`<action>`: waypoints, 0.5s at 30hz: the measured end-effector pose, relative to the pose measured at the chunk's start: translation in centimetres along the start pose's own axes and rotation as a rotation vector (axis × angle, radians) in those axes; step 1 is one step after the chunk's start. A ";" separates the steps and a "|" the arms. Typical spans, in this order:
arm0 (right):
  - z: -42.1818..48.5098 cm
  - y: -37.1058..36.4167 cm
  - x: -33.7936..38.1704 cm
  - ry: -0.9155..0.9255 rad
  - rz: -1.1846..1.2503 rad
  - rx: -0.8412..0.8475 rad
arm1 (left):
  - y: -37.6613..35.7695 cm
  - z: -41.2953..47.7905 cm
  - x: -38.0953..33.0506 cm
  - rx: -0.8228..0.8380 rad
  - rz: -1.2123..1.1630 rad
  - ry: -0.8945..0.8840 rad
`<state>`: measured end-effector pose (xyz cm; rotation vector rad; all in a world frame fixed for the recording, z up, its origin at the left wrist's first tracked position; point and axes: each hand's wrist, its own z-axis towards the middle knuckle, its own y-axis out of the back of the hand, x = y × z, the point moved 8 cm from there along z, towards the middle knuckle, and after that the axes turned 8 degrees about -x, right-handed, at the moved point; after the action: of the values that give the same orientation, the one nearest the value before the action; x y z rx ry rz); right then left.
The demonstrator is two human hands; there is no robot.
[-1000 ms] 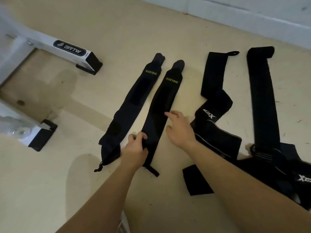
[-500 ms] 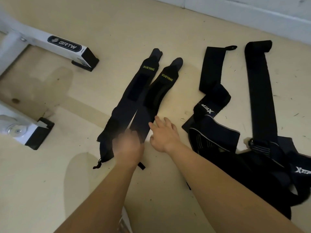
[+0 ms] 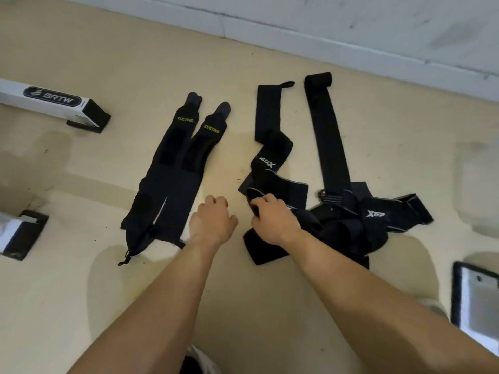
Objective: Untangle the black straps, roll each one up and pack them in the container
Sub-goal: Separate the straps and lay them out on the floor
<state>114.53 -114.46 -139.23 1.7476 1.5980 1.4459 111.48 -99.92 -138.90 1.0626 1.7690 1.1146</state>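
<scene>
Two black XUEYING straps (image 3: 172, 179) lie flat side by side on the beige floor, edges touching. To their right a tangle of black XEP straps (image 3: 340, 220) spreads out, with one long strap (image 3: 326, 130) and a shorter strap (image 3: 270, 114) reaching toward the wall. My left hand (image 3: 212, 221) hovers over bare floor between the two groups, fingers loosely curled, holding nothing. My right hand (image 3: 272, 220) grips the grey-edged end of an XEP strap (image 3: 280, 184) at the tangle's left side.
A white BRTW frame leg (image 3: 54, 103) with a black foot lies at the left, and a second black foot (image 3: 24, 233) sits lower left. A black-rimmed container (image 3: 475, 303) shows at the right edge. A white baseboard (image 3: 324, 44) runs along the far wall.
My left hand let go of the right XUEYING strap, which now lies against the other one. My right hand moved right and took hold of the XEP strap's end.
</scene>
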 end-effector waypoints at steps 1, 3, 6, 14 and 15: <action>-1.2 0.9 -1.5 -0.035 0.009 -0.010 | 0.1 -0.7 -1.6 0.038 -0.027 -0.035; -3.7 2.5 -4.4 -0.096 0.030 -0.024 | 0.4 -2.2 -4.7 0.088 -0.079 -0.085; -6.8 4.7 -8.0 -0.159 0.069 -0.066 | 1.0 -3.7 -8.8 0.124 -0.139 -0.132; -9.0 8.2 -14.5 -0.272 0.135 -0.187 | 0.7 -2.8 -15.3 0.109 -0.290 -0.169; -8.6 8.4 -15.1 -0.274 0.137 -0.197 | 0.5 -2.1 -15.7 0.105 -0.290 -0.170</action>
<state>114.17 -133.36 -135.41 1.8728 1.1776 1.3054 115.24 -114.81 -135.04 0.8976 1.7915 0.7399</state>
